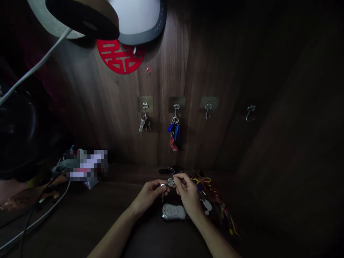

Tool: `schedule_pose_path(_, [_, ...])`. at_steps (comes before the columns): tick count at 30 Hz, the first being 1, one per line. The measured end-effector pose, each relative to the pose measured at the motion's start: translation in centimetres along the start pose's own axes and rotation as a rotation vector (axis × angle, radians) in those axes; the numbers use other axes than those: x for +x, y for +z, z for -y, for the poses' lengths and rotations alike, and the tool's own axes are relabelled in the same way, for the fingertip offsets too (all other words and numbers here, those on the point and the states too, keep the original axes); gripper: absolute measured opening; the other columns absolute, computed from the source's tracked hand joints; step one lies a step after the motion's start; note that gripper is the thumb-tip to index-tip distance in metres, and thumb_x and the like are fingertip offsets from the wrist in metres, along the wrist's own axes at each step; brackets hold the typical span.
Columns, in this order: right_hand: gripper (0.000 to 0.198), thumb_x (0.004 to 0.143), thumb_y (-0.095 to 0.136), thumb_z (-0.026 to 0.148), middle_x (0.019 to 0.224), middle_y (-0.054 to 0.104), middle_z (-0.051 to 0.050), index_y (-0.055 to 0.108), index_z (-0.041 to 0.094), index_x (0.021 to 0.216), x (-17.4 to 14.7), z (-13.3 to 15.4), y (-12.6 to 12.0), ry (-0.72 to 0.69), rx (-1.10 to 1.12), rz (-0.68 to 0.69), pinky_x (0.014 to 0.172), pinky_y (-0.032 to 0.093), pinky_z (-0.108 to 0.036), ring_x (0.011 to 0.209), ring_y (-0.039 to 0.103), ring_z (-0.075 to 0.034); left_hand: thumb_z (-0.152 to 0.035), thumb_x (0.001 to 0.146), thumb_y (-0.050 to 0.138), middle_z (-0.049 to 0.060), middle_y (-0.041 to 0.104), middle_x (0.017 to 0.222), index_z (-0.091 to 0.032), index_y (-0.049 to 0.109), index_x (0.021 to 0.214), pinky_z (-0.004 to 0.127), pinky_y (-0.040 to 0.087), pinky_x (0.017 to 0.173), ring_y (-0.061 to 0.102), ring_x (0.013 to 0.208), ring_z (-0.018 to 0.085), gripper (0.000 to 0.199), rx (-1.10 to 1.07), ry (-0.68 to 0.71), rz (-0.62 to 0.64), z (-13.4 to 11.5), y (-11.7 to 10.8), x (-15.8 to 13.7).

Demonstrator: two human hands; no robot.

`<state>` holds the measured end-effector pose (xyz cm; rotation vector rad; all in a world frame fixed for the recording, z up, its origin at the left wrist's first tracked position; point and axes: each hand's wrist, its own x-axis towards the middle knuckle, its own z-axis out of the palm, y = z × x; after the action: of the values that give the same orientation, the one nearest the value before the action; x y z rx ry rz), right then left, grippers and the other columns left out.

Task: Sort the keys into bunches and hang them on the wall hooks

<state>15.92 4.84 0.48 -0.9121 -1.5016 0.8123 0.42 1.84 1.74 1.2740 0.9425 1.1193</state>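
Note:
Low in the view, my left hand (148, 196) pinches a metal key (162, 187) whose blade points down. My right hand (189, 191) has its thumb and forefinger closed on another key, with a round silver head (170, 182), in the gap between both hands. How the keys are joined is too small to tell. Just below my fingers lies a grey-and-silver remote fob (174, 211) on the dark wooden surface. Behind my hands rests a black key-like item (166, 171). Right of my right hand is a pile of keys with colourful cords (212, 188).
Four adhesive hooks line the wood panel: one bears silver keys (144, 124), another blue-headed keys (176, 132), and a bare hook (208, 111) follows. A lamp (83, 18) overhangs the upper left; a white cable (48, 215) crosses the left side.

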Motion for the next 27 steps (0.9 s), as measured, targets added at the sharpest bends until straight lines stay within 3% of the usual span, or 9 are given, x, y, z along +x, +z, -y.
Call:
schedule_pose_path(10, [0.019,0.084,0.051,0.037,0.055,0.055,0.003,0.059,0.019,0.080,-0.30,0.61,0.03,-0.101,-0.058,0.003,0.043,0.042,-0.019,0.045,0.052,-0.010,-0.043,0.076,0.064,0.002,0.064,0.075,-0.015,0.069,0.086,0.024,0.040,0.071,0.055,0.071,0.014,0.030,-0.078,0.012,-0.003,0.06,0.00,0.05])
schedule_pose_path(27, [0.015,0.082,0.053,0.035,0.063,0.060,0.001,0.059,0.021,0.083,-0.31,0.06,0.02,-0.093,-0.095,0.000,0.046,0.042,-0.021,0.054,0.055,-0.012,-0.045,0.072,0.068,0.000,0.061,0.069,-0.013,0.066,0.076,0.022,0.039,0.064,0.052,0.065,0.012,0.032,-0.059,-0.045,-0.009,0.53,0.07,0.16])
